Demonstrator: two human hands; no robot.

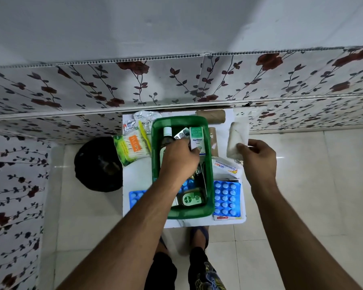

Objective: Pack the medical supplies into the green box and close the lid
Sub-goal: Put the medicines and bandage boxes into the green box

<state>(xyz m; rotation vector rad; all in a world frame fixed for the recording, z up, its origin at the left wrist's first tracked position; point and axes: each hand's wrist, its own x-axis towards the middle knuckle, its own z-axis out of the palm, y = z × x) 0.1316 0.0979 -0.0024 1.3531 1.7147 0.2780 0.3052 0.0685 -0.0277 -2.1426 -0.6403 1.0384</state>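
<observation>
The green box [210, 164] stands open in the middle of a small white table [222, 132]. My left hand [179, 158] is inside it, gripping a white and green Optibex carton [197, 140]. A bottle [167, 135], a silver blister strip [182, 132] and a Dettol bottle [189, 199] also lie in the box. My right hand [258, 158] pinches a white gauze roll [236, 141] at the table's right edge. Blue pill strips lie right [227, 197] and left [135, 197] of the box. The lid is not visible.
A cotton bud packet [132, 147] and clear wrappers [144, 118] lie left of the box. A brown roll [211, 116] and an ointment tube box [226, 167] lie behind and to the right. A black bin [99, 164] stands on the tiled floor. Floral walls enclose the corner.
</observation>
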